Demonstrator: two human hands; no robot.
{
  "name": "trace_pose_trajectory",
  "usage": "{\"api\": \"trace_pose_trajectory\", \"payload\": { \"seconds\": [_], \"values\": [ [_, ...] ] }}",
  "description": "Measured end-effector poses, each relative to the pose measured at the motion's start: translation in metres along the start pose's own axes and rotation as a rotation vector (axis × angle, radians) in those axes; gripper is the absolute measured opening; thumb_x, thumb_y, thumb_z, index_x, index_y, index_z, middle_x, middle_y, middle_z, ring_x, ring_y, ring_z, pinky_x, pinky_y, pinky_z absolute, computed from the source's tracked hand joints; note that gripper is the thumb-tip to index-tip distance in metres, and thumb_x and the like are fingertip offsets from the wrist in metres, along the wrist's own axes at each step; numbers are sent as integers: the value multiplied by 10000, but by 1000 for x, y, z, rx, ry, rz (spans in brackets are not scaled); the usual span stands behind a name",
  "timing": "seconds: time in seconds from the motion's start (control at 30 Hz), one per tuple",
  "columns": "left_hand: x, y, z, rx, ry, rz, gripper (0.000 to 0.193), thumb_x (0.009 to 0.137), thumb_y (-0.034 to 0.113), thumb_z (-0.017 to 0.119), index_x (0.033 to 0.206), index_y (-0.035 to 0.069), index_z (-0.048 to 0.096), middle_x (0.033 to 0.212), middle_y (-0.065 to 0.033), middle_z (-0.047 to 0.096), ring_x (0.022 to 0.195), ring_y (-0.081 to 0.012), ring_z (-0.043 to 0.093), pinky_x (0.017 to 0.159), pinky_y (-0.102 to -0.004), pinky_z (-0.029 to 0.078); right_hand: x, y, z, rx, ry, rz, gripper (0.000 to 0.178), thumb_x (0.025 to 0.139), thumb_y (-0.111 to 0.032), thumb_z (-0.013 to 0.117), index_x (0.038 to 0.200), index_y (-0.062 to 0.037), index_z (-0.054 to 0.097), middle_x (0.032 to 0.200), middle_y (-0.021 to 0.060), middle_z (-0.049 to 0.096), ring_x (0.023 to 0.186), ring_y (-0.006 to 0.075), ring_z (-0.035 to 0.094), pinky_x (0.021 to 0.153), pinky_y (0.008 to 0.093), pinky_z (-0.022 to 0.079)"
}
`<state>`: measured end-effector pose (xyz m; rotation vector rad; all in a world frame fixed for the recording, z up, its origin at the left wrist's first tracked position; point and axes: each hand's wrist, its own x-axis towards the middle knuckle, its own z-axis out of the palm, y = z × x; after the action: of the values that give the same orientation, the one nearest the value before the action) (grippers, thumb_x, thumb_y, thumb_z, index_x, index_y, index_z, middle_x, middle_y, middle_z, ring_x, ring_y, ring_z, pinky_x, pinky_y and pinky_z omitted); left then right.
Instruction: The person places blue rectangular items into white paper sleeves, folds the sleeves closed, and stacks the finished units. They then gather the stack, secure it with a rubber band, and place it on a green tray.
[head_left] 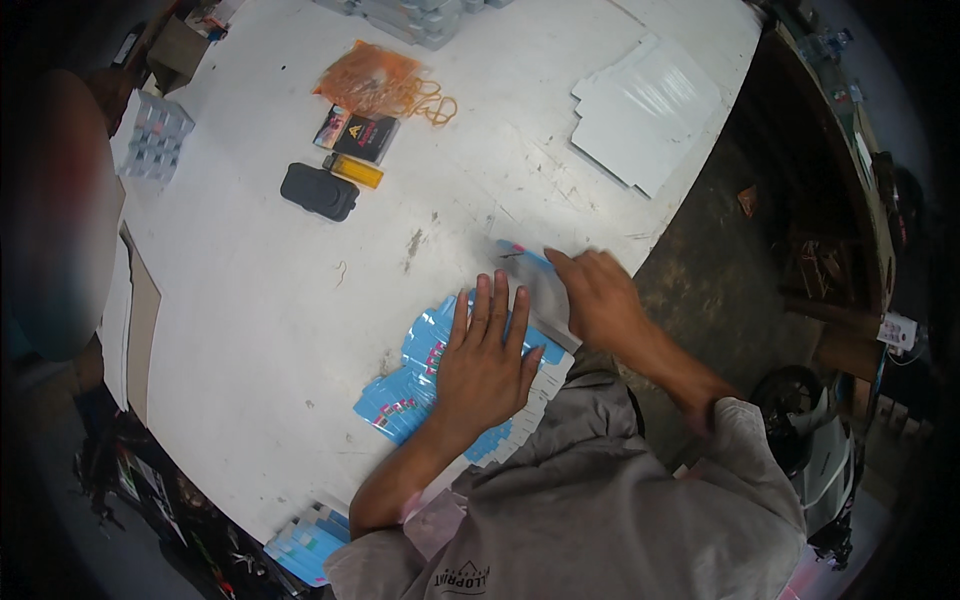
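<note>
The left hand [485,375] lies flat, fingers slightly spread, on a fan of glossy blue-and-white card blanks [420,335] with small coloured print, at the white worktop's [250,330] six o'clock edge; at two o'clock from it the right hand [603,300], blurred, pinches a thin grey-and-blue sheet [543,294]; at eleven o'clock sits a lettered black-and-red box [368,138]; dark lettering marks the grey shirt [620,500]

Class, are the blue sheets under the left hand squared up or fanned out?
Fanned out: the blue sheets overlap with staggered edges around the left hand.
</note>
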<state>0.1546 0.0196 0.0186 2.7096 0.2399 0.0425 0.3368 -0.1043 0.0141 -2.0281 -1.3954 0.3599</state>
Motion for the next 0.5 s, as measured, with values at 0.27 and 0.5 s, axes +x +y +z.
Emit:
{"api": "trace_pose_trajectory", "payload": {
  "seconds": [0.27,0.5],
  "values": [
    [5,-2,-13,-29,-89,73,747,940,362,663,1504,-79,445,1634,-261,355,1536,-432,313,1248,-623,200,48,41,-25,-447,449,91,284,946,-180,703,1196,-46,691,900,184,715,908,369,703,806,500,560],
    [5,-4,-2,-133,-15,64,629,1019,309,591,1499,-75,455,1589,-277,419,1501,-426,379,1218,-551,311,26,25,-12,-199,198,-16,344,926,-33,663,1270,-10,661,1093,192,712,915,346,700,821,450,545]
  ]
}}
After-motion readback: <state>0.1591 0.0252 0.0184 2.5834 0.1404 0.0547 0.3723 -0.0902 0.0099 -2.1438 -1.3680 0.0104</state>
